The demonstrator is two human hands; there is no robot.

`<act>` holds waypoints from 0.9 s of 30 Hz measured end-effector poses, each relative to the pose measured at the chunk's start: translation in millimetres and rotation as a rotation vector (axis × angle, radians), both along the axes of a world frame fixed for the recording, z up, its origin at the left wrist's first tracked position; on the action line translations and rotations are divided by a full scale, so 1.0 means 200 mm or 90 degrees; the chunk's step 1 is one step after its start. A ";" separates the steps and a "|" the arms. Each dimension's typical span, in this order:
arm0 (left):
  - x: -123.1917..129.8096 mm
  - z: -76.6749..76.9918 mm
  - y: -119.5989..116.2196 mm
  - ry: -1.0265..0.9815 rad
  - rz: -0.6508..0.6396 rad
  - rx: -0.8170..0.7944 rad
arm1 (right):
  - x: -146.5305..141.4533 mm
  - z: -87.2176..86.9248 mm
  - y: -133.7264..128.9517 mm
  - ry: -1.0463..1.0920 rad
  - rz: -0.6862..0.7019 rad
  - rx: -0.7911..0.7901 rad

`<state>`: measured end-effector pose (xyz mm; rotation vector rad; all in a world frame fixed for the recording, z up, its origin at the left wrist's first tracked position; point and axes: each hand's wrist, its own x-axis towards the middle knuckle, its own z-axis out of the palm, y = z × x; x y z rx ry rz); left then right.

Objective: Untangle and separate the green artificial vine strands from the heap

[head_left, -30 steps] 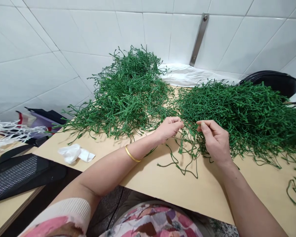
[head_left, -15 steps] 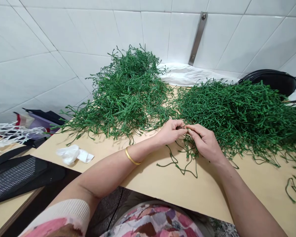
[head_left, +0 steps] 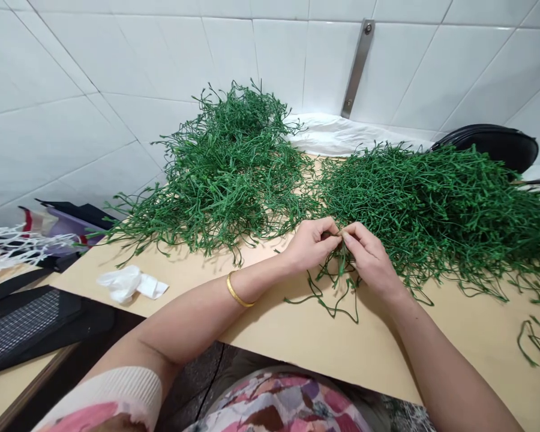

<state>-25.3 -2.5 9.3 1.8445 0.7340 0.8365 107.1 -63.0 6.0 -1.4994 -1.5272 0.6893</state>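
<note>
Left hand (head_left: pixel 314 245), right hand (head_left: pixel 369 258): thumbs and forefingers pinched closed, tips meeting on thin green stem-like strands (head_left: pixel 341 264) | strands run from fingertips toward 6 o'clock, long axis roughly 12-to-6 | both hands equally near

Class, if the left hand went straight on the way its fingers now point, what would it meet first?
The left hand would probably meet the right hand first; green stems show just below that spot, and whether the hands touch is unclear.
</note>
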 end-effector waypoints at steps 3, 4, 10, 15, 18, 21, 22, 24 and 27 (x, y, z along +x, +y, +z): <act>0.00 0.01 0.01 -0.047 -0.028 -0.086 | 0.01 -0.01 0.01 0.140 0.032 -0.032; 0.00 0.01 0.01 -0.065 -0.040 -0.117 | 0.01 -0.02 0.01 0.175 0.038 -0.039; 0.00 0.01 0.03 -0.139 -0.057 -0.220 | 0.02 -0.02 0.01 0.147 0.048 -0.007; -0.01 0.00 0.05 -0.110 -0.002 -0.166 | 0.03 0.03 -0.01 -0.001 0.075 0.023; -0.01 0.00 0.06 -0.090 0.005 -0.168 | 0.03 0.03 -0.01 -0.063 0.119 0.024; -0.01 0.00 0.06 -0.092 -0.004 -0.197 | 0.04 0.01 -0.01 -0.086 0.119 0.019; -0.01 0.00 0.06 -0.094 -0.002 -0.202 | 0.04 0.01 0.00 -0.082 0.106 0.020; 0.00 -0.01 0.06 -0.096 0.012 -0.200 | 0.04 0.00 0.00 -0.073 0.077 0.033; 0.01 -0.01 0.05 -0.091 0.024 -0.211 | 0.06 0.00 0.00 -0.048 0.061 0.059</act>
